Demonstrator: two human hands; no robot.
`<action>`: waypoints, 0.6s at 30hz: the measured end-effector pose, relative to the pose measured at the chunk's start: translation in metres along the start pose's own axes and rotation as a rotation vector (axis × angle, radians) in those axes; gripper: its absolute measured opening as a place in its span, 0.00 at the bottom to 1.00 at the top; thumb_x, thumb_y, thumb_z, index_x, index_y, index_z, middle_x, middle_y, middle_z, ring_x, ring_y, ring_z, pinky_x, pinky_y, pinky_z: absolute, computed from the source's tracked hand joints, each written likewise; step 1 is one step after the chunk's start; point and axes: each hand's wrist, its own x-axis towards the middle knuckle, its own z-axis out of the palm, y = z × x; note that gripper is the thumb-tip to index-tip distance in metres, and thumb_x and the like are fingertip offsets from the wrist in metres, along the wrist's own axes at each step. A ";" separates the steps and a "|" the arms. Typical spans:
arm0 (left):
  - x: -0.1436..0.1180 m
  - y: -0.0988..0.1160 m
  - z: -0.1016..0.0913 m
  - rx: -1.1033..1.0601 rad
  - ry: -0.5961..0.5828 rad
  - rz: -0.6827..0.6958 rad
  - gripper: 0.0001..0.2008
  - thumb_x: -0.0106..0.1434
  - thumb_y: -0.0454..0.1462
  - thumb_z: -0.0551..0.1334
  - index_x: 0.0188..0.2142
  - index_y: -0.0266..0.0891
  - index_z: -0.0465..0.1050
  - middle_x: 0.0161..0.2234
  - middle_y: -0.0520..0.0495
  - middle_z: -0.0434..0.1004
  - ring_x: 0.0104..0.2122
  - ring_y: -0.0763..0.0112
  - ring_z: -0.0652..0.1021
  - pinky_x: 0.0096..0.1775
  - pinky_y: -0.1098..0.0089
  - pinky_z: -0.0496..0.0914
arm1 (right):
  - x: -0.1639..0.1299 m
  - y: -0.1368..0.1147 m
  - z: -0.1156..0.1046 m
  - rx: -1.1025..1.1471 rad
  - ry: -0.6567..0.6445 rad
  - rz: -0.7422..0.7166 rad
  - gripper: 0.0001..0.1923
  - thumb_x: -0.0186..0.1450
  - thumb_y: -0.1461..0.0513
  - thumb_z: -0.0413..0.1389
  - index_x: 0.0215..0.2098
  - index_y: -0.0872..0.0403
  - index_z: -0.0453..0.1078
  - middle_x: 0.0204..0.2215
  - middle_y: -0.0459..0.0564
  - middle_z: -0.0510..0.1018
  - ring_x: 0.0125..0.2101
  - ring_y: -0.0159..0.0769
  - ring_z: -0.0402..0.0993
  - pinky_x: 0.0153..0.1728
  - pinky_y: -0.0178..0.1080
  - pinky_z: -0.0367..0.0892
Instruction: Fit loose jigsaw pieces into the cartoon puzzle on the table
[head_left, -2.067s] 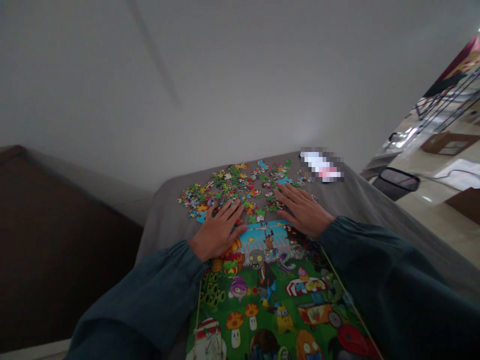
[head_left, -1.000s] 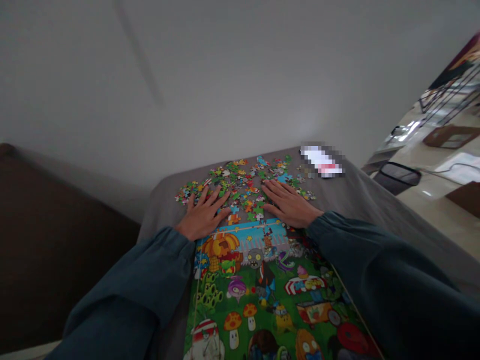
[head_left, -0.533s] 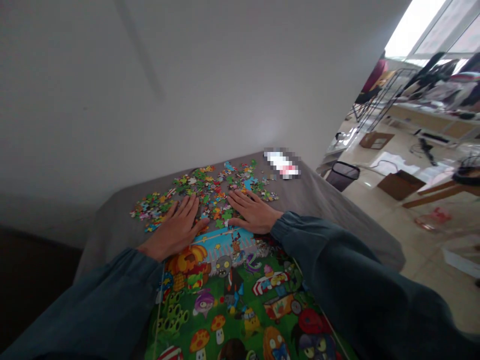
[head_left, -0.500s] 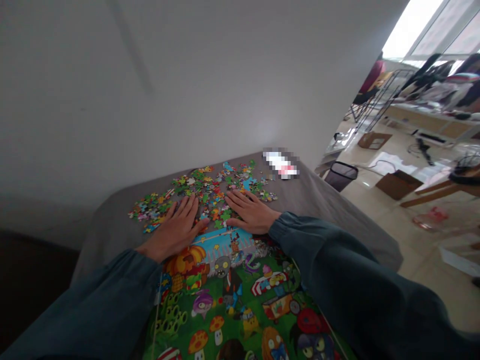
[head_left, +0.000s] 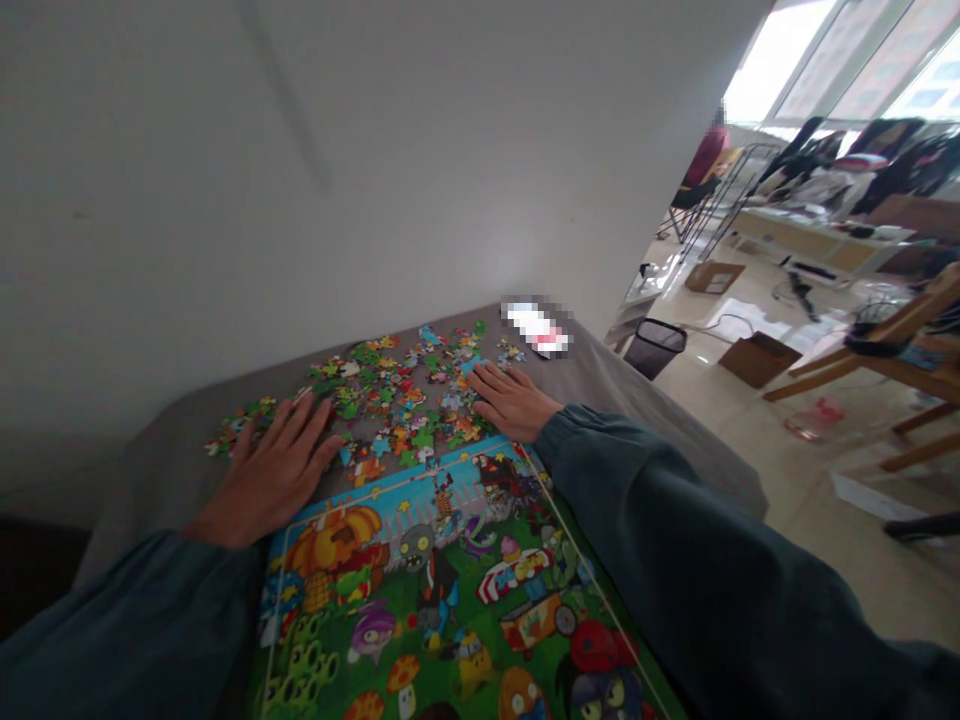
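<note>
Loose jigsaw puzzle pieces [head_left: 386, 390] lie spread over the grey cloth beyond a colourful cartoon picture board [head_left: 450, 570]. My left hand [head_left: 281, 455] rests flat over the left part of the pieces, fingers spread and pointing away from me. At the right side of the pile, my right hand [head_left: 511, 398] lies palm down with its fingers stretched to the left, touching some pieces. Neither hand grips anything. The pieces under both palms are hidden. The board's near edge runs out of view at the bottom.
A grey cloth [head_left: 637, 410] covers the table, which stands against a white wall [head_left: 360, 180]. A blurred-out bright phone-like object [head_left: 536, 328] lies at the back right. Past the table's right edge are a mesh bin [head_left: 654, 347], a cardboard box [head_left: 759, 360] and a wooden chair [head_left: 885, 370].
My hands have moved apart: the left went left and nearer me, the right slid towards the pile's right side. More pieces show between them. The view has shifted a little right.
</note>
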 end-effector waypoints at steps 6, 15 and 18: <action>-0.003 -0.013 0.008 -0.002 -0.066 -0.027 0.37 0.77 0.50 0.37 0.77 0.33 0.49 0.79 0.36 0.45 0.77 0.46 0.50 0.71 0.36 0.51 | -0.011 0.009 0.002 0.009 -0.071 0.073 0.34 0.79 0.50 0.41 0.80 0.52 0.48 0.79 0.54 0.49 0.78 0.51 0.42 0.75 0.57 0.48; -0.005 -0.039 0.007 -0.077 0.041 -0.141 0.45 0.74 0.59 0.28 0.77 0.37 0.50 0.80 0.41 0.42 0.78 0.48 0.43 0.73 0.40 0.40 | -0.018 0.021 -0.011 0.063 -0.033 0.033 0.39 0.79 0.45 0.44 0.81 0.50 0.42 0.80 0.55 0.41 0.78 0.51 0.34 0.76 0.59 0.40; 0.001 -0.052 0.007 -0.102 -0.017 -0.224 0.46 0.73 0.57 0.28 0.77 0.30 0.47 0.80 0.37 0.42 0.78 0.46 0.44 0.73 0.39 0.43 | -0.020 0.008 -0.010 0.065 -0.056 -0.049 0.39 0.79 0.43 0.42 0.81 0.51 0.44 0.79 0.54 0.45 0.78 0.49 0.37 0.77 0.56 0.42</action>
